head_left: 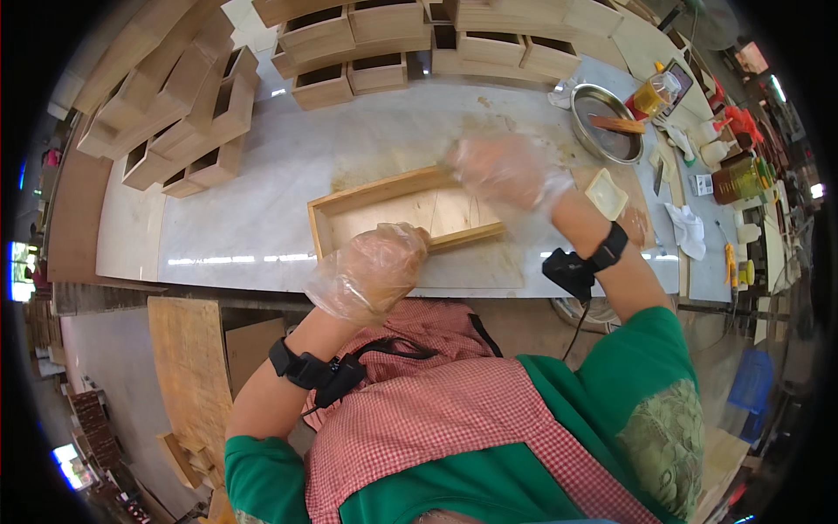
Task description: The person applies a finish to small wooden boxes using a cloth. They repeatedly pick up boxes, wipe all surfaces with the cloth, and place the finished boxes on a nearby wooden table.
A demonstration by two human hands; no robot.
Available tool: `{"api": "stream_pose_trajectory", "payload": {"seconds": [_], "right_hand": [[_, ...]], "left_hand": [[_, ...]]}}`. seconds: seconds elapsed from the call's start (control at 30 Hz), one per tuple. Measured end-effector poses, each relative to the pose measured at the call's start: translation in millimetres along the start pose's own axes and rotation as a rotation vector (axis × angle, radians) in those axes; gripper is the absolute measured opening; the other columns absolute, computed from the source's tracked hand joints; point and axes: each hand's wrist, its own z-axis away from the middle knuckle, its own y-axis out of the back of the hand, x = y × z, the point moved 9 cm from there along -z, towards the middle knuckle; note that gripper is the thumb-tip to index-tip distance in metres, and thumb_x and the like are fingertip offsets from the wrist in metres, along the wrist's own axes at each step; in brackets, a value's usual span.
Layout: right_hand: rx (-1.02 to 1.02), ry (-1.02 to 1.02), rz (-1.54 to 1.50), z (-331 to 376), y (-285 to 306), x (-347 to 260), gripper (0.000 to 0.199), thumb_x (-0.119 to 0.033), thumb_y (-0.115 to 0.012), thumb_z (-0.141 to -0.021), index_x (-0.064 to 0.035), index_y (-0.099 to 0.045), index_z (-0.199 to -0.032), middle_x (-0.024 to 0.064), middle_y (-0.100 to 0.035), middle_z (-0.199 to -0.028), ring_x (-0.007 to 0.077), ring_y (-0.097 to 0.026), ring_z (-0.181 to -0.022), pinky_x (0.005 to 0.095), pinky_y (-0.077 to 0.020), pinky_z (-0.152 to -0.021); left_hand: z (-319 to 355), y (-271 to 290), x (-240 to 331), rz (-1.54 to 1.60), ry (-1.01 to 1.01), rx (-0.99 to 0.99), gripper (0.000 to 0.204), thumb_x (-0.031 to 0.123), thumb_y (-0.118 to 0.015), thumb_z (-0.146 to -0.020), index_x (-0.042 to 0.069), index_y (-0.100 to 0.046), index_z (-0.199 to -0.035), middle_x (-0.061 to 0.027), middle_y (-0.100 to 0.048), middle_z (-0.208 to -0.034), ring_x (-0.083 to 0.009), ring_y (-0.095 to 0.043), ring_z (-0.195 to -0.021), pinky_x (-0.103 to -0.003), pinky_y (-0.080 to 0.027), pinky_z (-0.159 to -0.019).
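Note:
A shallow rectangular wooden tray [397,210] with a thin pale bottom lies slantwise on the table in front of me. My left hand [375,265], in a clear plastic glove, grips its near wall, fingers curled over the rim. At the right end of the tray is my right hand [506,170], gloved as well and smeared by motion. It covers that end's corner, and whether it holds anything is hidden.
Stacked wooden boxes [380,72] stand along the back, with more stacks [209,166] at the left. To the right are a metal bowl [580,122] with a wooden-handled tool [616,125] across it, a small white dish [607,194], a crumpled white cloth [688,229] and several bottles.

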Motion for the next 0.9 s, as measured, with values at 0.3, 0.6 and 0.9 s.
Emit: {"api": "stream_pose_trajectory", "payload": {"seconds": [0.3, 0.6, 0.9], "right_hand": [[-0.033, -0.214, 0.042, 56, 6, 63, 0.028, -0.019, -0.062, -0.092, -0.0118, -0.067, -0.119, 0.0123, -0.069, -0.105, 0.0343, -0.068, -0.094, 0.0456, -0.0559, -0.078], [0.231, -0.040, 0.084, 76, 22, 49, 0.025, -0.009, -0.058, -0.096, -0.0002, -0.067, -0.117, 0.0197, -0.067, -0.124, 0.0362, -0.063, -0.116, 0.0409, -0.0514, -0.100], [0.020, 0.105, -0.261, -33, -39, -30, 0.033, -0.002, -0.055, -0.100, 0.0018, -0.063, -0.132, 0.0167, -0.066, -0.124, 0.0260, -0.063, -0.116, 0.0350, -0.0480, -0.104]], "left_hand": [[-4, -4, -3, -0.018, 0.013, 0.071, 0.033, 0.010, -0.062, -0.087, 0.008, -0.059, -0.119, -0.0099, -0.066, -0.107, -0.0291, -0.066, -0.092, -0.041, -0.056, -0.079], [49, 14, -20, -0.345, 0.123, 0.319, 0.016, 0.018, -0.061, -0.086, 0.008, -0.061, -0.098, -0.0086, -0.059, -0.085, -0.0304, -0.059, -0.078, -0.041, -0.050, -0.070], [343, 62, -80, 0.161, 0.608, 0.712, 0.011, 0.011, -0.060, -0.082, 0.003, -0.053, -0.085, -0.0135, -0.053, -0.078, -0.0335, -0.055, -0.073, -0.042, -0.048, -0.067]]}}
